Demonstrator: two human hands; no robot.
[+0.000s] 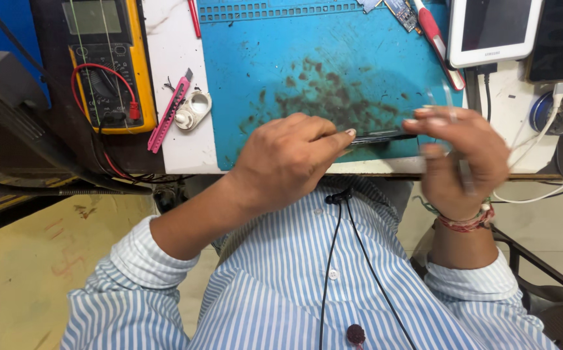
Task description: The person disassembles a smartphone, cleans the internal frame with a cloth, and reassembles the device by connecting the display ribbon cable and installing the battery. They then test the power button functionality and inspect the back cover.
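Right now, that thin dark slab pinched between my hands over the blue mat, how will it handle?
The dark slab looks stiff, spanning flat between left hand and right hand. Probably light, since fingertips alone carry it. Its glossy face suggests slippery and fragile above the blue mat.

We see a blue-and-white striped shirt (281, 285), white buttons down the front | both cuffs rolled back | red-and-green thread band (466, 220) circles our right wrist | black clip microphone (338, 196), thin cable trailing down the chest
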